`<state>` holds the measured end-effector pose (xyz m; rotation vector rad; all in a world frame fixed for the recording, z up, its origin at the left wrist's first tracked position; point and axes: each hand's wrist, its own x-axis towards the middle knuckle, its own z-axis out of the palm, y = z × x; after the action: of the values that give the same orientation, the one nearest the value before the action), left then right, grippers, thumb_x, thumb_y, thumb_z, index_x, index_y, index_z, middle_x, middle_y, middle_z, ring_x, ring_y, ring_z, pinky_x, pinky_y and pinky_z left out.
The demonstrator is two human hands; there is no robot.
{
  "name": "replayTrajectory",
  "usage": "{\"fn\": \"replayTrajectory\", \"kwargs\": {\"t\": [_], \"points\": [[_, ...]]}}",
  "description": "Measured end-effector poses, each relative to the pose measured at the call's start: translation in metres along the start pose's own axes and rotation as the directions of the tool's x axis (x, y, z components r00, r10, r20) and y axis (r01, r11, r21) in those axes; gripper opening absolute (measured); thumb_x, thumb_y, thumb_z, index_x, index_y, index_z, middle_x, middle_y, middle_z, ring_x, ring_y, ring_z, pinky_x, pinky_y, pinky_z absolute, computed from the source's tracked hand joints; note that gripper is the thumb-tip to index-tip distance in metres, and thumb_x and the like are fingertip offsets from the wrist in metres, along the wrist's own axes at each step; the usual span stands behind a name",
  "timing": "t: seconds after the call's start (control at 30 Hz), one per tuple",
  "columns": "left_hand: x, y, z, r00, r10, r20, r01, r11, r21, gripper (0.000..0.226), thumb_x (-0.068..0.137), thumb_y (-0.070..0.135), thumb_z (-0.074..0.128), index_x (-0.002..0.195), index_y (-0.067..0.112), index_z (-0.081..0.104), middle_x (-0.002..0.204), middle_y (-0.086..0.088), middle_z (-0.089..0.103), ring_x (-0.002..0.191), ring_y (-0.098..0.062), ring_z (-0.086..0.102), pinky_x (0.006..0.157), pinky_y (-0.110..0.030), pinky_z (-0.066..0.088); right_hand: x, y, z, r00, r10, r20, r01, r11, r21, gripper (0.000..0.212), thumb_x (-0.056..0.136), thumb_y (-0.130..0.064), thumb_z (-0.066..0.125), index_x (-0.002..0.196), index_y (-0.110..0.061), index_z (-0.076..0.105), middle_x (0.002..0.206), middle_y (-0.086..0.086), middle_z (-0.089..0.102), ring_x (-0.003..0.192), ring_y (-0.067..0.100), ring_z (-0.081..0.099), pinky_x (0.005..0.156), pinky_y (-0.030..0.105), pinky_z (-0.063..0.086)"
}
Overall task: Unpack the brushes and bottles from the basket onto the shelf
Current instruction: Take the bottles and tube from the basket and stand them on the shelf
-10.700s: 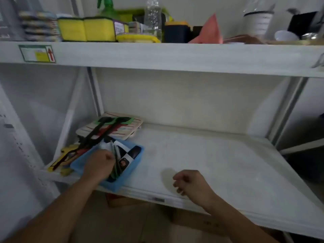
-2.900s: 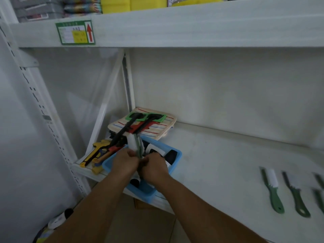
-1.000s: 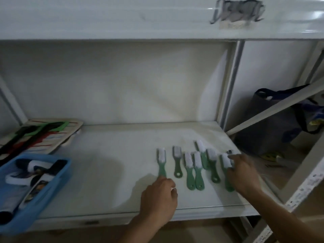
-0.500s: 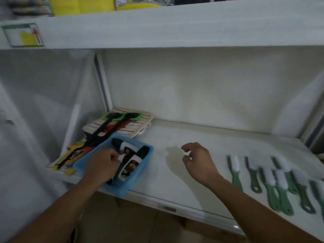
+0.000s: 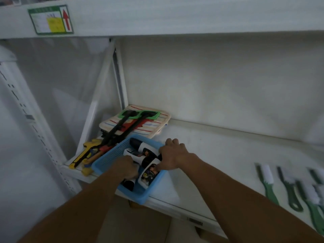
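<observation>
A blue plastic basket [image 5: 110, 156] sits at the left front of the white shelf [image 5: 219, 151]. Several black-and-white bottles [image 5: 144, 149] lie in it. My left hand [image 5: 126, 168] is down inside the basket, curled around one bottle whose black end [image 5: 128, 184] sticks out below my fist. My right hand [image 5: 172, 154] lies over the basket's right rim, with its fingers closed on another labelled bottle [image 5: 149, 173]. Several green brushes with white bristles [image 5: 267, 179] lie in a row on the shelf at the far right.
Behind the basket a striped board [image 5: 154, 123] carries black-handled tools with green heads [image 5: 129, 115]. Yellow and red hand tools [image 5: 85, 156] lie left of the basket. An upper shelf with a green label [image 5: 50, 19] hangs overhead. A white upright [image 5: 119, 79] stands at the back left.
My right hand has come from above the bare shelf to the basket's right rim and closed on a bottle. My left hand stays in the basket. The view has swung left.
</observation>
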<state>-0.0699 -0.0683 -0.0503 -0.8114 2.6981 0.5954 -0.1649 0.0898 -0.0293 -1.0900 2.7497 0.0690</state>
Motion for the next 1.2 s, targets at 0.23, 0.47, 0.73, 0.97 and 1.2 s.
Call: {"fn": "replayTrajectory", "kwargs": {"t": [0.23, 0.47, 0.73, 0.97, 1.2], "points": [[0.002, -0.007, -0.026, 0.990, 0.011, 0.142, 0.022, 0.973, -0.230, 0.029, 0.092, 0.023, 0.054, 0.065, 0.016, 0.050, 0.062, -0.002, 0.050, 0.057, -0.016, 0.044, 0.056, -0.029, 0.039, 0.007, 0.001, -0.014, 0.986, -0.157, -0.062, 0.149, 0.983, -0.109, 0.060, 0.068, -0.061, 0.075, 0.100, -0.013, 0.058, 0.112, 0.010, 0.049, 0.098, 0.026, 0.042, 0.074, 0.038, 0.036], [-0.010, -0.034, -0.048, 0.981, -0.064, 0.181, 0.161, 0.789, -0.593, 0.013, 0.081, 0.016, 0.067, 0.083, 0.005, 0.059, 0.063, -0.013, 0.057, 0.049, -0.023, 0.051, 0.048, -0.030, 0.044, -0.001, -0.003, -0.013, 0.990, -0.140, 0.009, 0.140, 0.982, -0.129, 0.030, 0.084, -0.035, 0.069, 0.097, -0.011, 0.057, 0.104, 0.009, 0.055, 0.106, 0.028, 0.044, 0.077, 0.039, 0.034], [-0.029, -0.024, -0.058, 0.996, 0.026, 0.081, 0.061, 0.448, -0.892, 0.024, 0.090, 0.024, 0.062, 0.104, 0.004, 0.062, 0.075, -0.014, 0.076, 0.052, -0.020, 0.066, 0.042, -0.027, 0.051, 0.004, -0.023, -0.013, 0.995, -0.060, 0.083, 0.079, 0.963, -0.257, 0.044, 0.080, -0.022, 0.068, 0.121, -0.014, 0.054, 0.115, 0.010, 0.047, 0.113, 0.030, 0.040, 0.092, 0.045, 0.032], [-0.024, -0.016, -0.044, 0.997, 0.046, 0.067, 0.046, 0.362, -0.931, 0.021, 0.096, 0.020, 0.053, 0.110, 0.004, 0.058, 0.096, -0.019, 0.072, 0.060, -0.024, 0.066, 0.046, -0.031, 0.051, 0.013, -0.032, -0.012, 0.966, -0.163, 0.199, 0.215, 0.937, -0.275, 0.047, 0.085, -0.021, 0.065, 0.131, -0.020, 0.051, 0.124, 0.008, 0.047, 0.109, 0.027, 0.042, 0.084, 0.041, 0.034], [-0.023, -0.020, -0.031, 0.987, 0.113, 0.119, 0.100, 0.156, -0.983, 0.023, 0.098, 0.011, 0.050, 0.117, 0.001, 0.056, 0.110, -0.024, 0.064, 0.078, -0.031, 0.067, 0.053, -0.034, 0.059, 0.014, -0.030, -0.022, 0.917, -0.294, 0.269, 0.356, 0.908, -0.220, 0.048, 0.085, -0.034, 0.068, 0.131, -0.027, 0.055, 0.123, 0.010, 0.043, 0.105, 0.026, 0.040, 0.087, 0.043, 0.048]]}}
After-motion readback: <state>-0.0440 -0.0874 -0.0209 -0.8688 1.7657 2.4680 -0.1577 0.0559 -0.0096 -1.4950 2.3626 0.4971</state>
